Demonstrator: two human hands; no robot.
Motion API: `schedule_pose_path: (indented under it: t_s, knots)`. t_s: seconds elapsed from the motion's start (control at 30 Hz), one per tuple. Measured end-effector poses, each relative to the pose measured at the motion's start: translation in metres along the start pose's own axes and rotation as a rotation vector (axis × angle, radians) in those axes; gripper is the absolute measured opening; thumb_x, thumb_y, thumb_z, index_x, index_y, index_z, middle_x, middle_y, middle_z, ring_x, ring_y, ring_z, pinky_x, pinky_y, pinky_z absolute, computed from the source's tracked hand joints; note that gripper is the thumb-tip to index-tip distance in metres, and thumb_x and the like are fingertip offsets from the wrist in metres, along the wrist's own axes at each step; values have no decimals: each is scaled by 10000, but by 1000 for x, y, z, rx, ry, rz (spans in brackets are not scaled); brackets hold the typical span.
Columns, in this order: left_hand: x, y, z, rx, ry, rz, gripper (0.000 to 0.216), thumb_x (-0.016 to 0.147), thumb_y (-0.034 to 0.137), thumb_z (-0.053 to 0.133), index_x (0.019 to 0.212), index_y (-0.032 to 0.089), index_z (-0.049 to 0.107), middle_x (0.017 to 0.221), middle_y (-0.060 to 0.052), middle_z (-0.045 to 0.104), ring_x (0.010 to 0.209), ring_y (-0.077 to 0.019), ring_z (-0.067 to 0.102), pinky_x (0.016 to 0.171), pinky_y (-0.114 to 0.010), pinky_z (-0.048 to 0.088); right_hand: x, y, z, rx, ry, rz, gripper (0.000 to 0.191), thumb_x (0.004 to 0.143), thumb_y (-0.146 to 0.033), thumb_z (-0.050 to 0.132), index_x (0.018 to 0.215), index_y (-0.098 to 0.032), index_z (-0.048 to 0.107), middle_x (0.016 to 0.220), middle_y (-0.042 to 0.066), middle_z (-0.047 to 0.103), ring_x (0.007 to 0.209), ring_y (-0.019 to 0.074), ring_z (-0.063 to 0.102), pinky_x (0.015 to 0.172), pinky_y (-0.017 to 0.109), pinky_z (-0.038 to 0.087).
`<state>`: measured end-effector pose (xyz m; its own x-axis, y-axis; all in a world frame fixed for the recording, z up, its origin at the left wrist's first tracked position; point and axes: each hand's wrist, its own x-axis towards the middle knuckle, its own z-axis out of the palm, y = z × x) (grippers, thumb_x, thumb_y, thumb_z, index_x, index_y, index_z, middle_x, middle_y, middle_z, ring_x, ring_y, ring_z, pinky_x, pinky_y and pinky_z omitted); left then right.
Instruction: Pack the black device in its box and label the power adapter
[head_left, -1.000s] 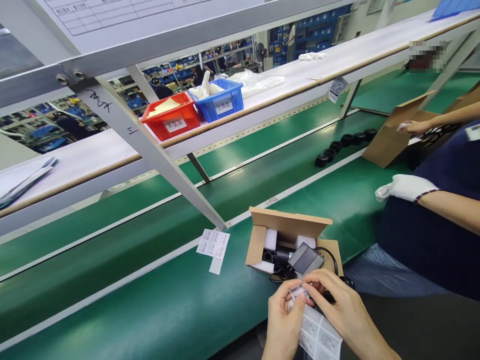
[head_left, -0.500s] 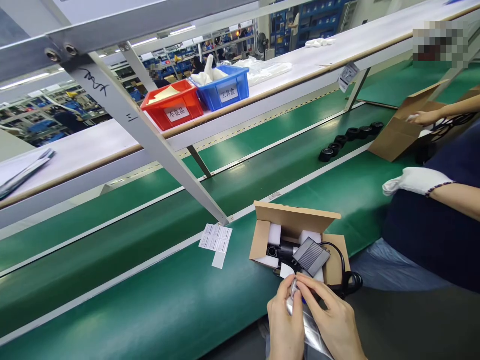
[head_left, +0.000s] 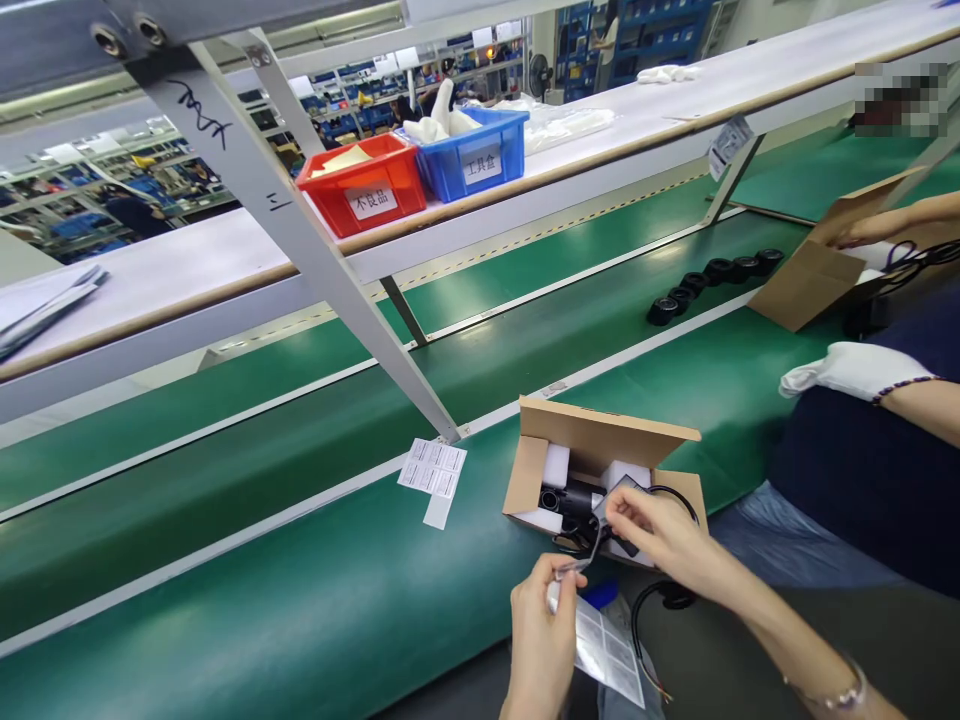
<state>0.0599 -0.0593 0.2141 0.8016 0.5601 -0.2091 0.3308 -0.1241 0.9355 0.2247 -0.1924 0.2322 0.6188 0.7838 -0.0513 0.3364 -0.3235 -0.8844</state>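
An open cardboard box point(head_left: 528, 478) rests on the green belt point(head_left: 300, 580) in front of me, holding white foam blocks, a black cylindrical device point(head_left: 564, 499) and a dark grey adapter with a black cable point(head_left: 651, 600). My right hand point(head_left: 654, 527) reaches over the box and pinches a small sticker against the adapter. My left hand point(head_left: 541, 636) stays near the belt's front edge, gripping a glossy label sheet point(head_left: 604, 650) whose corner bends up toward the box.
A loose label sheet point(head_left: 433, 470) lies by the frame leg point(head_left: 390, 360). Several black round parts point(head_left: 705, 280) sit farther along the belt. A co-worker's gloved hand point(head_left: 847, 368) and another open box point(head_left: 814, 275) are at right. Red bin point(head_left: 364, 185) and blue bin point(head_left: 474, 152) stand on the shelf.
My right hand left the label sheet and moved up over the box with a small sticker. My left hand stayed low with the sheet. The camera tilted slightly down.
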Motion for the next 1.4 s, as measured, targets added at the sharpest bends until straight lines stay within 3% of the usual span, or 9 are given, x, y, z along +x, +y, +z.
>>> schedule_pose_path:
  t_s: [0.17, 0.27, 0.4, 0.47, 0.57, 0.7, 1.1, 1.27, 1.4]
  knots:
    - [-1, -13, -4, -324, -137, -212, 305, 821, 480, 654, 813, 178, 616, 793, -88, 753, 558, -129, 487, 561, -254, 333, 30, 5, -36, -94, -165, 12, 211, 935, -398, 489, 804, -244, 547, 689, -16, 621, 623, 170, 546, 578, 275, 411]
    - [-9, -23, -3, -136, -205, -124, 128, 809, 286, 632, 801, 178, 701, 827, -88, 769, 701, -189, 638, 688, -296, 449, 42, 5, -47, -134, -261, 24, 212, 917, -384, 497, 761, -242, 522, 658, -13, 614, 613, 171, 548, 582, 273, 403]
    - [-22, -39, 13, 93, -197, 157, 242, 804, 119, 567, 911, 246, 743, 1280, -86, 730, 1203, -285, 664, 1044, -400, 471, 57, 6, -52, -173, -369, 28, 221, 905, -397, 496, 755, -237, 522, 640, 1, 626, 608, 182, 566, 585, 278, 413]
    - [-24, -43, 24, 193, -219, 204, 286, 820, 108, 531, 974, 261, 716, 1500, -80, 592, 1160, -307, 695, 975, -426, 524, 63, 7, -51, -191, -395, 15, 202, 886, -382, 498, 751, -234, 526, 654, 11, 635, 617, 184, 568, 592, 279, 418]
    - [-21, -42, 37, 397, -239, 203, 298, 866, 126, 464, 1023, 272, 671, 1645, -51, 393, 849, -290, 744, 758, -436, 546, 67, 11, -46, -236, -410, -6, 176, 856, -353, 502, 729, -234, 528, 642, 17, 638, 601, 182, 561, 582, 281, 409]
    - [-15, -41, 44, 509, -251, 214, 295, 893, 136, 408, 1025, 275, 631, 1664, -34, 351, 756, -279, 714, 671, -422, 499, 70, 15, -38, -327, -405, -21, 166, 852, -311, 491, 710, -231, 522, 630, 22, 640, 588, 182, 556, 574, 281, 383]
    - [-14, -59, 53, 392, -218, 206, 259, 889, 133, 425, 979, 273, 624, 1649, -53, 397, 746, -232, 701, 687, -382, 461, 69, 15, -25, -595, -347, 15, 147, 887, -137, 561, 803, -211, 656, 760, 32, 740, 718, 193, 651, 612, 278, 372]
    - [-16, -55, 50, 330, -222, 192, 274, 892, 140, 406, 985, 255, 636, 1619, -110, 443, 891, -282, 741, 775, -415, 520, 67, 19, -14, -711, -324, -2, 109, 909, -130, 608, 839, -186, 670, 761, 8, 715, 747, 181, 666, 660, 289, 450]
    - [-19, -69, 43, 63, 9, 163, 211, 931, 254, 462, 901, 238, 670, 1417, -141, 647, 1228, -298, 652, 1031, -419, 487, 65, 27, -5, -794, -234, -7, 23, 911, -163, 654, 893, -160, 640, 814, 25, 699, 748, 195, 674, 721, 340, 510]
